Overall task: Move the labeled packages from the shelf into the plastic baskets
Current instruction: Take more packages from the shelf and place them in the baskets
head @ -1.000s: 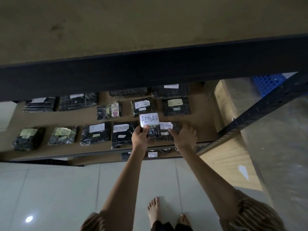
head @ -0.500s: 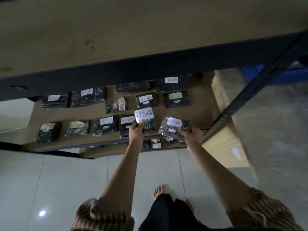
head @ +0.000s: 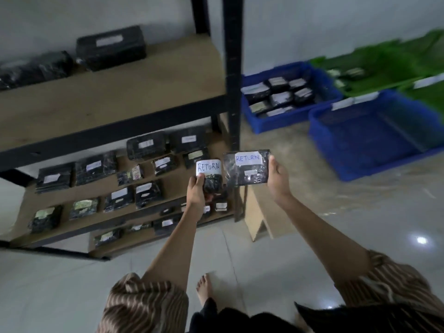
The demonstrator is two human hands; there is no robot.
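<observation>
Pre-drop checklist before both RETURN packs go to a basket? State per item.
1. Left hand grips the small RETURN package: ok.
2. Right hand holds the flat RETURN package by its edge: ok.
3. Both labels read RETURN: ok.
4. Both packages off the shelf: ok.
5. Near blue basket has room: ok, it looks empty, though blurred.
6. Which basket takes returns: cannot tell; the basket tags are blurred. The far blue basket already holds packages.
</observation>
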